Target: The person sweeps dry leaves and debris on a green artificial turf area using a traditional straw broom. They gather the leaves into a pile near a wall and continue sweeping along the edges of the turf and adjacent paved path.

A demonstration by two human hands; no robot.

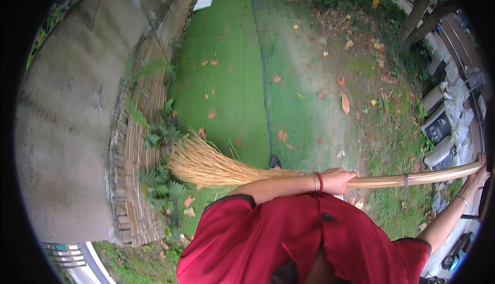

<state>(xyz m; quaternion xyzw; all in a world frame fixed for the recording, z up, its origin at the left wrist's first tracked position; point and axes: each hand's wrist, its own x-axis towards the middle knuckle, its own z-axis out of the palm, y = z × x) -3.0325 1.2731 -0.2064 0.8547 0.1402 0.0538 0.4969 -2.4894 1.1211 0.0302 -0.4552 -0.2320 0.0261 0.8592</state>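
A straw broom lies across the front of my body, its bristles fanned out to the left over the green mat. My left hand, with a red bracelet at the wrist, is closed around the wooden handle in front of my red shirt. Far to the right, my right hand grips the handle near its end. The bristle tips are close to the ferns; whether they touch the ground cannot be told. Brown dry leaves are scattered over the mat.
A concrete wall and a ledge of thin stacked strips run along the left. To the right are leaf-strewn soil, a tree trunk and filled plastic sacks. A white sheet lies at the mat's far end.
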